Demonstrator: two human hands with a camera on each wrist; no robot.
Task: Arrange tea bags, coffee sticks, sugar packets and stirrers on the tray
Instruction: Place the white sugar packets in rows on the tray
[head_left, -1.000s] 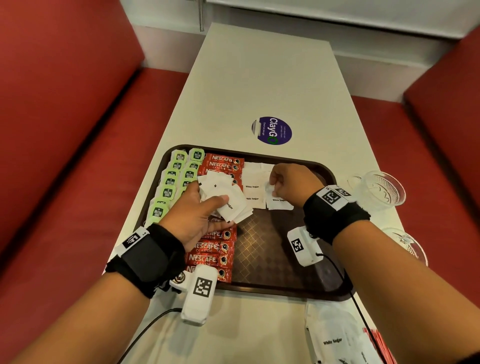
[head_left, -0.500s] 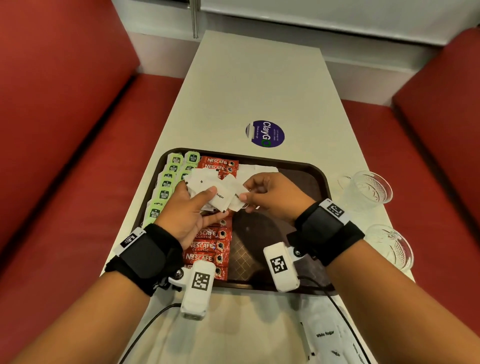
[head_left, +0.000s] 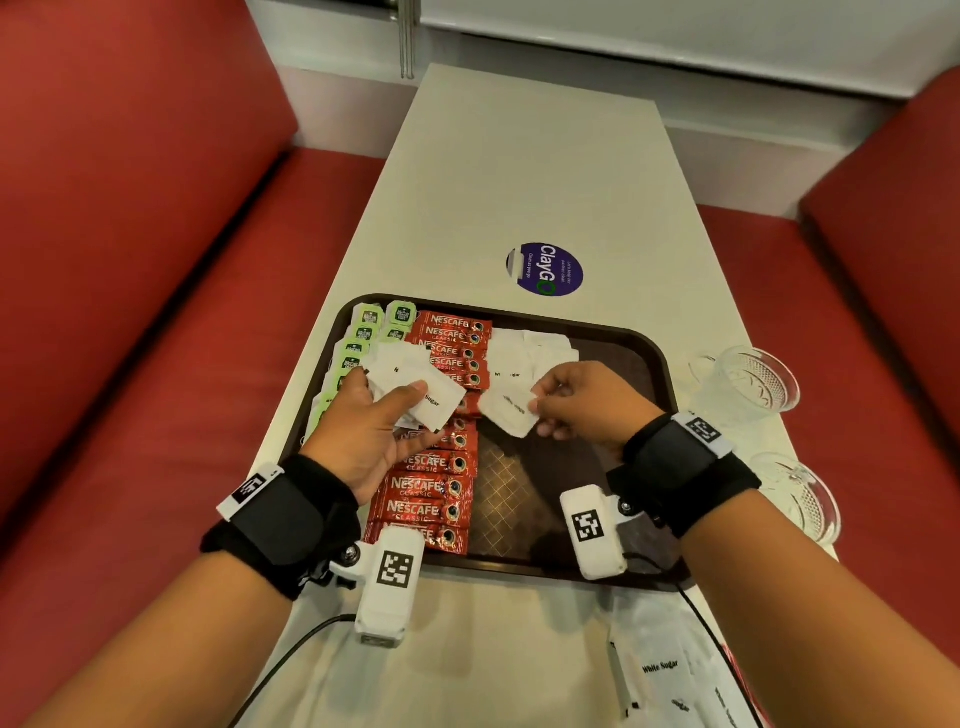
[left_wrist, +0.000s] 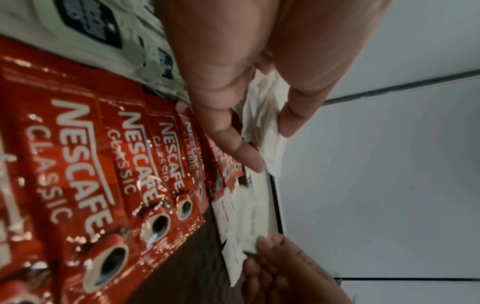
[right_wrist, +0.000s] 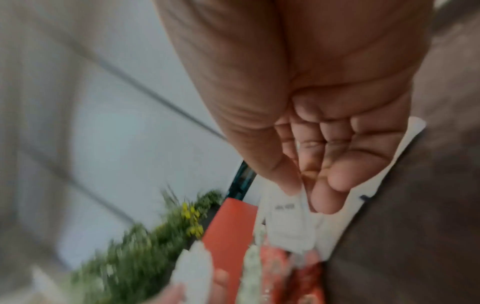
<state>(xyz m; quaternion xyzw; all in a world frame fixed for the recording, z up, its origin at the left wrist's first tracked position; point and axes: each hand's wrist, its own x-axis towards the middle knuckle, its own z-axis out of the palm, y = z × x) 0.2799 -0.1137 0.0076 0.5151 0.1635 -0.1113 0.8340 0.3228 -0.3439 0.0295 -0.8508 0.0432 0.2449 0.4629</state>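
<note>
A dark brown tray (head_left: 652, 358) holds green tea bags (head_left: 363, 332) in its left column and red coffee sticks (head_left: 431, 483) beside them. Several white sugar packets (head_left: 524, 358) lie at its far middle. My left hand (head_left: 374, 415) holds a fanned bunch of white sugar packets (head_left: 415, 384) between thumb and fingers, above the coffee sticks; the same bunch (left_wrist: 265, 131) shows in the left wrist view. My right hand (head_left: 576, 400) pinches one sugar packet (head_left: 509, 410) by its corner, just above the tray's middle; this packet (right_wrist: 291, 224) shows blurred in the right wrist view.
Two clear glass cups (head_left: 753, 384) (head_left: 800, 499) stand on the table right of the tray. A bag of white sugar (head_left: 670, 670) lies at the near right table edge. A round purple sticker (head_left: 545, 269) is beyond the tray. Red bench seats (head_left: 130, 312) flank the table.
My right hand has pulled one sugar packet out of the bunch in my left hand and drawn it to the right, toward the tray's middle. The left hand has stayed nearly in place.
</note>
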